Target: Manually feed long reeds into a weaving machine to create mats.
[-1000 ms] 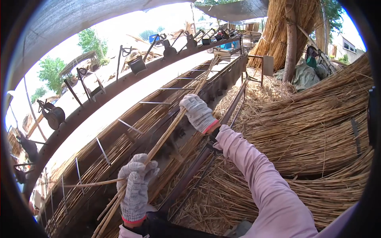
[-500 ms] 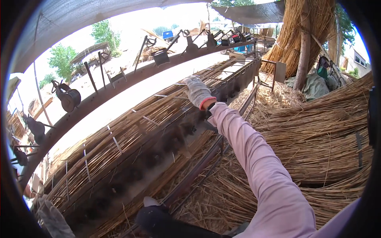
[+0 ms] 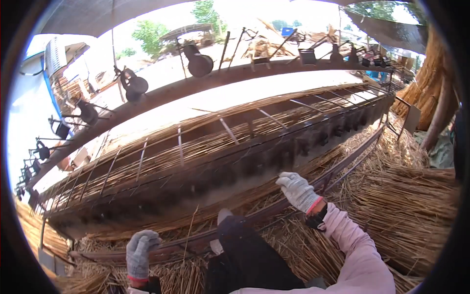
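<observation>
My right hand (image 3: 298,192), in a white knit glove with a red cuff, hovers near me in front of the long dark metal frame (image 3: 225,181). Its fingers are curled, and I see nothing in them. Lower left, my left hand (image 3: 140,251) wears a matching glove, fingers bent and pressed together, nothing visible in its grasp. It is nearest to the low rusty rail (image 3: 171,249). Long thin reeds (image 3: 166,159) lie lengthwise in the frame. Pale narrow strips (image 3: 228,131) cross over them at intervals.
A curved beam (image 3: 166,89) carrying several dark round weights (image 3: 198,61) runs beyond the frame. Piled reeds (image 3: 406,210) lie at my right, loose straw underfoot. A tall reed bundle (image 3: 424,93) and a post (image 3: 443,110) stand far right. My legs (image 3: 249,255) are close to the rail.
My view has swung left. My right hand has come off the reeds on top of the frame and back toward me. My left hand has come further into view, its fingers now curled.
</observation>
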A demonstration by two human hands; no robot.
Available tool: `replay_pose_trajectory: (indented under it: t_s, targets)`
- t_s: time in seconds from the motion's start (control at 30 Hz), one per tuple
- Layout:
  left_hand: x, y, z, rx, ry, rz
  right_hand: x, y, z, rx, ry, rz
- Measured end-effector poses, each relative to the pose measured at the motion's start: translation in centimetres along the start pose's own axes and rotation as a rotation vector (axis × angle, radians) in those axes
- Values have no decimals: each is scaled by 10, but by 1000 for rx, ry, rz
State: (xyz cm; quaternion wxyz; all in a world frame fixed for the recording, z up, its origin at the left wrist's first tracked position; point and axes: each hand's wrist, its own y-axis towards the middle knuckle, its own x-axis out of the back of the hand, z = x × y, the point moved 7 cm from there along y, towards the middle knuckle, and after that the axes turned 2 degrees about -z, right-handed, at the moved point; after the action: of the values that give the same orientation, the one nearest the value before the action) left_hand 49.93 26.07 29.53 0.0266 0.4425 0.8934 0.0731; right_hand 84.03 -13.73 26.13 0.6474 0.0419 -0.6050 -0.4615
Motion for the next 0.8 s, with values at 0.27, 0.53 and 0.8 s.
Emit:
replay_pose_trajectory:
  t_s: [0.27,0.53,0.8]
  targets:
    - [-48,-135,89,348,172,310,12,-15,143,10,450,15]
    - [76,-304,141,564,800,-27,-1,-7,236,336,345,168]
    - [163,-583,128,1674,1303,103,-16,-14,230,392,326,226]
